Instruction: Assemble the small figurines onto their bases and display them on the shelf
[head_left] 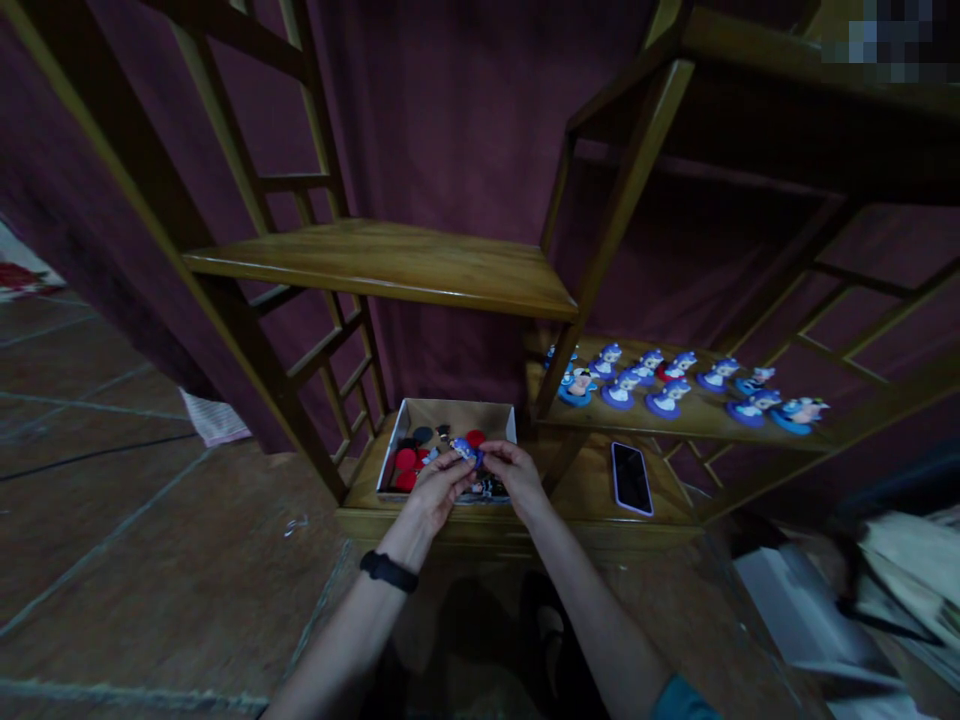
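Note:
Over an open cardboard box (397,420), my left hand (437,488) pinches a small figurine (463,447) with blue-purple hair. The fingers of my right hand (512,470) are closed at the figurine's right end, on what looks like its purple base. Inside the box lie several red discs (406,460), a dark disc (423,435) and other small pieces, some hidden behind my hands. More blue-and-white figurines (620,390) stand in rows on the shelf to the right, most of them on purple round bases.
A phone (632,478) lies on the low wooden ledge right of the box. Above the box runs a wooden shelf (390,262), with an upright post (619,200) on its right. Purple curtain (450,110) hangs behind. White bags (911,560) lie at the lower right.

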